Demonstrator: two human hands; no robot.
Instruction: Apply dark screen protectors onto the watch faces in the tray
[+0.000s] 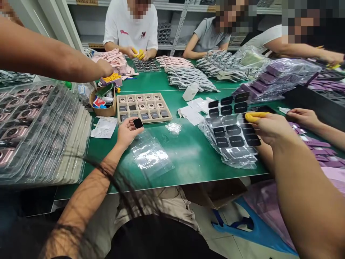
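Note:
My left hand (126, 133) is closed around the edge of a square smartwatch (138, 123) with a dark screen facing up, just in front of a beige compartment tray (145, 121). Several watches sit in that tray, some showing their backs and some covered by dark squares. With yellow covers on its fingertips, my right hand (272, 129) pinches a clear sheet of black square stickers (236, 130). The sheet hangs over a plastic bag of similar stickers (239, 160). Between my hands lie clear plastic film (151, 154) and a small heap of clear scraps (174, 128).
Stacked clear trays of pink watches (40, 133) rise on the left. A co-worker's arm (48, 54) reaches over them toward a box of yellow pieces (111, 77). Another person's hand (304, 118) is at the right. Bagged straps (188, 75) lie across the green table (185, 165).

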